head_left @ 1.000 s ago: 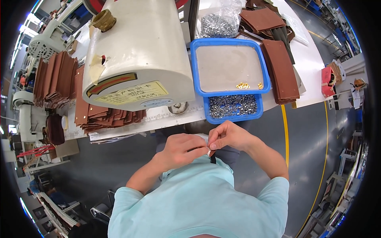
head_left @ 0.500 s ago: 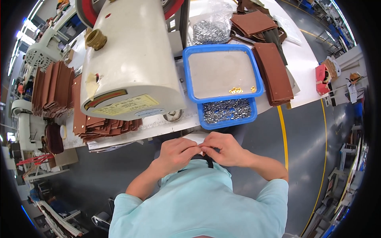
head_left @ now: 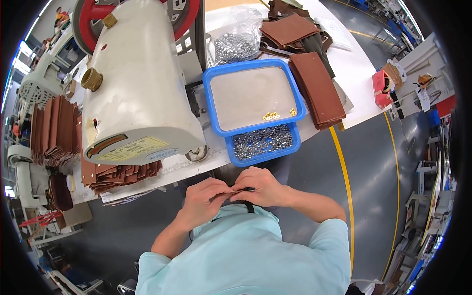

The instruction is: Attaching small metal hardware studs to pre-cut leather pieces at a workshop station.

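Held piece, small, mostly hidden

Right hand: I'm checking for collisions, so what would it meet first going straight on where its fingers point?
The right hand would likely meet the left hand first; the two look close to touching, though depth and anything pinched between are unclear.

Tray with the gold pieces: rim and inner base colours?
Blue rim, plain greyish-beige inner base; clearest in the head view.

Head view (fisheye), near, facing down: left hand, right hand.
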The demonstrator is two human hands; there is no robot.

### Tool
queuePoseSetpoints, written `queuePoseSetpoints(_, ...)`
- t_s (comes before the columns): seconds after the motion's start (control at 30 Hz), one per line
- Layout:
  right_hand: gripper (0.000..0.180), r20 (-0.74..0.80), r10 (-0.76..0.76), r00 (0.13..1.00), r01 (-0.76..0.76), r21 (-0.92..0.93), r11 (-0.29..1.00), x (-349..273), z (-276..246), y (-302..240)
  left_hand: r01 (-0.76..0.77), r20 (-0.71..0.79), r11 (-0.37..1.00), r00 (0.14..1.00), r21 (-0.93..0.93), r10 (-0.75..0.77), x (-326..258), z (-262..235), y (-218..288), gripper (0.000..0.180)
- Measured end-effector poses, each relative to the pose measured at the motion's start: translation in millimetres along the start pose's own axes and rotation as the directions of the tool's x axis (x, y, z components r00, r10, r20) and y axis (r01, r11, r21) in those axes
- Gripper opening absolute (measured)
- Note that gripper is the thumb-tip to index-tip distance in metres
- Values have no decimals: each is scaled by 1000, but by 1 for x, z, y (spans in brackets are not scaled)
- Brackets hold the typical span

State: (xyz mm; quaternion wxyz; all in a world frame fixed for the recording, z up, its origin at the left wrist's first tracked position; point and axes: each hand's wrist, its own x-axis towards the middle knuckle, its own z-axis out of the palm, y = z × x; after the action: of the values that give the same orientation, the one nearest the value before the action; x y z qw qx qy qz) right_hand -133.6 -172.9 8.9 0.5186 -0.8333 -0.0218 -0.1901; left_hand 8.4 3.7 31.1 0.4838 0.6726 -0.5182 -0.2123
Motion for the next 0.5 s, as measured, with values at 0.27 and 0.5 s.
queuePoseSetpoints(0.27,19,-132,-218,967,201,-132,971,0,10,3,226,181,974,959,-29,-217,12,-4,19,53)
queuePoseSetpoints(0.5,18,-139,-208,968,185,-165,969,-7,19,7,217,224,965,943,145,-246,10,-3,19,43)
